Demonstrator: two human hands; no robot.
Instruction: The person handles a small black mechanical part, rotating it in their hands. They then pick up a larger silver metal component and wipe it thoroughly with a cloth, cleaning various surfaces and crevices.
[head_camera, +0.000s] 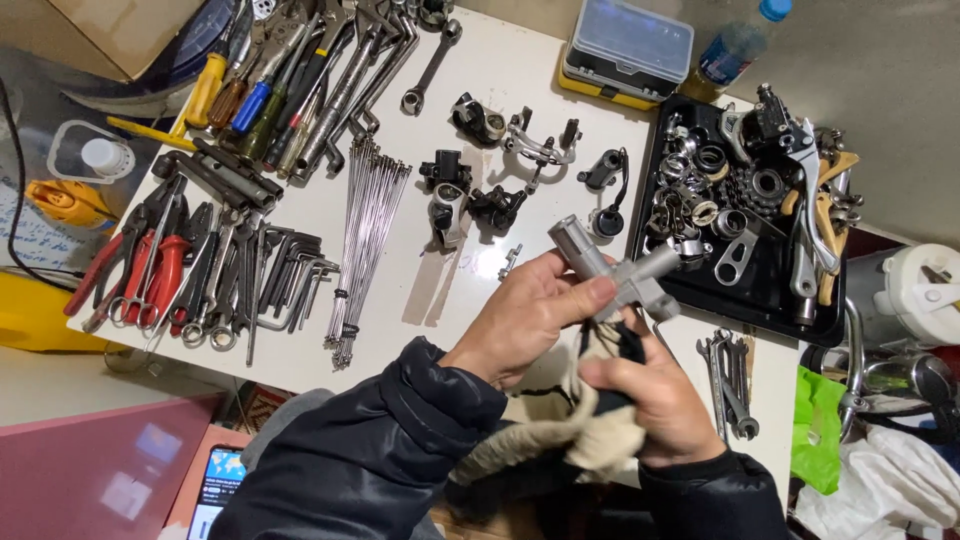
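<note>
Above the tabletop (520, 80), our left hand (525, 315) fingers clamp the cross-shaped metal wrench (620, 270) while our right hand (655, 395) pinches a dirty rag (600, 425) against it; a greasy grip could let it slip.

Bright, even, sharp (edges bowed).

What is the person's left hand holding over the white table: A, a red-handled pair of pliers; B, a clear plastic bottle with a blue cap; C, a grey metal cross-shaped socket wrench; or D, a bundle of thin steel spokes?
C: the left hand grips the grey metal cross-shaped socket wrench by one arm, while the right hand presses a dirty cream cloth against it.
</note>
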